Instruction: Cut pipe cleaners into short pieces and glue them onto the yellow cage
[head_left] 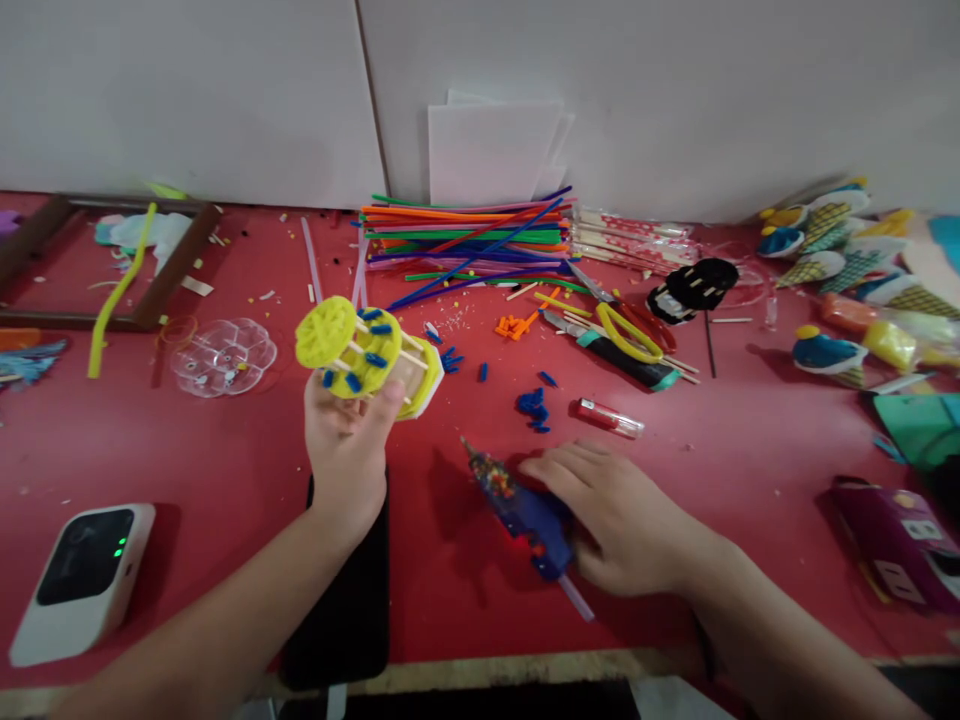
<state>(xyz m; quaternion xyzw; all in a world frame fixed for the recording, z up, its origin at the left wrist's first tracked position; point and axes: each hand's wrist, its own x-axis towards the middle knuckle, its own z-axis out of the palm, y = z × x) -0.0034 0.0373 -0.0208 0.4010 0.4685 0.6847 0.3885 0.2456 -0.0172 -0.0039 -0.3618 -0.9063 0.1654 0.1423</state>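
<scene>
Raised at centre left, my left hand grips a yellow tiered model with wooden sticks between its tiers and short blue pieces on it. My right hand is wrapped round the handle of a blue glue gun, whose nozzle points up and left and whose clear glue stick juts from the rear. Beyond the gun's tip lie small blue pieces. Orange pieces rest farther back, near the pliers.
Pipe cleaners are heaped at the back. A clear tray and a brown frame are at left, above a white device. A black phone lies beneath my left arm. A red tube and purple pouch are at right.
</scene>
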